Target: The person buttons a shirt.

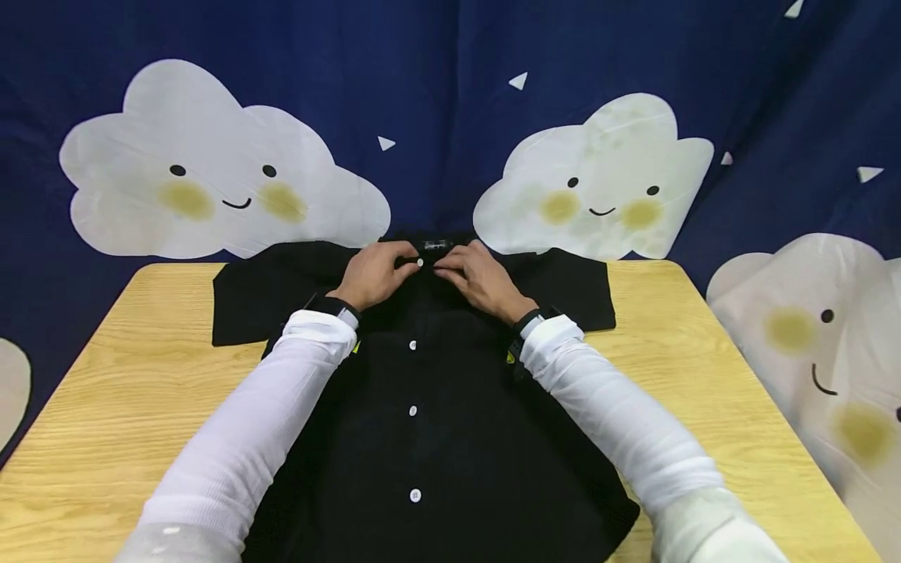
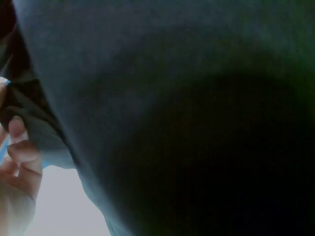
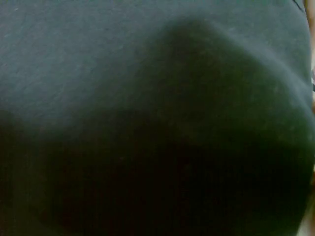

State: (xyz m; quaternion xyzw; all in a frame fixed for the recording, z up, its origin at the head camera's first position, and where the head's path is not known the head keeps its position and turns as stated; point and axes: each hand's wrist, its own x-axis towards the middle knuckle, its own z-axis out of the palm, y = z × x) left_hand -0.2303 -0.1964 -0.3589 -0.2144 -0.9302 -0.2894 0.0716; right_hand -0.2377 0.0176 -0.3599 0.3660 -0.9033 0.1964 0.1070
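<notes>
A black short-sleeved button-up shirt [image 1: 450,438] lies front up, its collar at the table's far edge. Beside the top white button [image 1: 420,263], my left hand [image 1: 373,274] pinches the cloth at the collar between thumb and fingers. My right hand [image 1: 482,280] pinches the collar cloth on the other side, its fingertips a short way from the left ones. More white buttons [image 1: 413,410] run down the front below. In the left wrist view, dark cloth fills most of the picture, with fingers [image 2: 24,152] at the left edge. Shadowed shirt cloth [image 3: 98,73] covers nearly all the right wrist view.
The shirt is spread on a light wooden table [image 1: 141,391], its sleeves [image 1: 274,297] reaching out to both sides. Directly behind the table hangs a dark blue curtain [image 1: 436,78] with white smiling clouds. Both forearms, in white sleeves, cross over the shirt.
</notes>
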